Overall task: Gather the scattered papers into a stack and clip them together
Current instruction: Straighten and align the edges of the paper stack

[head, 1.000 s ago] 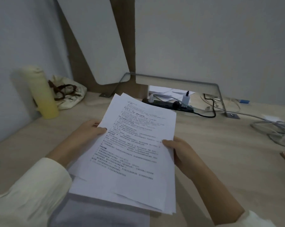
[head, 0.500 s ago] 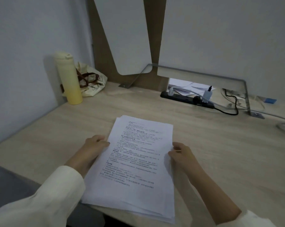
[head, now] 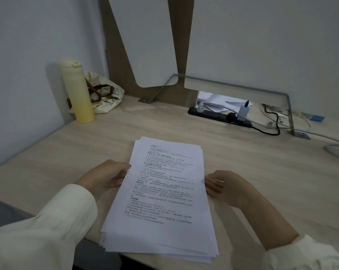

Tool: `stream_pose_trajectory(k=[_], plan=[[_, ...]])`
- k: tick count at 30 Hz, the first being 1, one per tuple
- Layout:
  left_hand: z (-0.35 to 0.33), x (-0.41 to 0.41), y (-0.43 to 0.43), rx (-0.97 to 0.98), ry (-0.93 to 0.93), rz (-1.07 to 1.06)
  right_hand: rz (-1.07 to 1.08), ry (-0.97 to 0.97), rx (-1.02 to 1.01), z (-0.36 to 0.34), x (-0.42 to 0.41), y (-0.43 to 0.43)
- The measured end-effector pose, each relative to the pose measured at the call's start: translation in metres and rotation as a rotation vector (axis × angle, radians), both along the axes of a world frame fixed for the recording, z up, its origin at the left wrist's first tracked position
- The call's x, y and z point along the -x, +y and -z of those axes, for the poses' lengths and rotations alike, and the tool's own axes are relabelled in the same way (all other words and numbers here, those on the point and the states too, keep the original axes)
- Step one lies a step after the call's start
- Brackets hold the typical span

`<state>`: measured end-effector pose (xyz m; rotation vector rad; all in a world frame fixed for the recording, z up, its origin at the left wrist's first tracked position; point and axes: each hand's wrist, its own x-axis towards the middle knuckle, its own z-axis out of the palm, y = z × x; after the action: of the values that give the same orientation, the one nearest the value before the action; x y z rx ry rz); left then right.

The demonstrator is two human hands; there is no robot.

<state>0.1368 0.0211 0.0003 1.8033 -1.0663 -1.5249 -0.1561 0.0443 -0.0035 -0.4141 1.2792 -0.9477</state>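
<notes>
A stack of printed white papers (head: pixel 162 193) lies flat on the light wooden desk (head: pixel 262 172), and its near end hangs over the desk's front edge. The sheets are roughly aligned, with slightly fanned corners at the bottom. My left hand (head: pixel 106 176) grips the stack's left edge with the thumb at the paper's rim. My right hand (head: pixel 223 184) presses its curled fingertips against the right edge. The stack sits squeezed between both hands.
A yellow bottle (head: pixel 77 92) and a cloth bag (head: pixel 104 98) stand at the back left by the wall. At the back right are a black power strip (head: pixel 219 114) with plugs, cables (head: pixel 269 125) and a metal bracket (head: pixel 289 114).
The stack was held up in the air and now lies on the desk. Its sheets are better aligned. Both hands have slid to its side edges.
</notes>
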Motion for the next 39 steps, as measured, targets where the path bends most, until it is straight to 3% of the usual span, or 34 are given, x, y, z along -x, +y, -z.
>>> stream_pose_trajectory(k=[6, 12, 18, 21, 24, 27, 32, 39], plan=[[0.001, 0.005, -0.001, 0.018, -0.019, 0.003, -0.108, 0.148, -0.013, 0.003, -0.007, -0.007], [0.000, 0.004, -0.002, 0.089, 0.013, 0.108, -0.288, 0.309, 0.153, 0.000, -0.024, -0.005], [0.015, 0.009, 0.012, 0.118, 0.186, 0.133, -0.299, 0.069, 0.199, 0.024, -0.019, 0.000], [0.016, 0.021, 0.016, 0.200, 0.183, 0.150, -0.329, -0.012, 0.196, 0.032, -0.017, 0.007], [0.010, 0.030, 0.015, 0.287, 0.209, 0.141, -0.400, -0.027, 0.263, 0.028, -0.011, 0.011], [0.003, 0.033, 0.016, 0.315, 0.269, 0.028, -0.316, -0.003, 0.344, 0.016, -0.008, 0.013], [-0.041, 0.042, 0.015, 0.547, 0.447, -0.028, -0.172, 0.133, 0.589, -0.034, -0.006, 0.008], [-0.099, 0.055, 0.010, 0.980, 0.338, -0.066, -0.211, 0.172, 0.845, -0.098, -0.003, 0.002]])
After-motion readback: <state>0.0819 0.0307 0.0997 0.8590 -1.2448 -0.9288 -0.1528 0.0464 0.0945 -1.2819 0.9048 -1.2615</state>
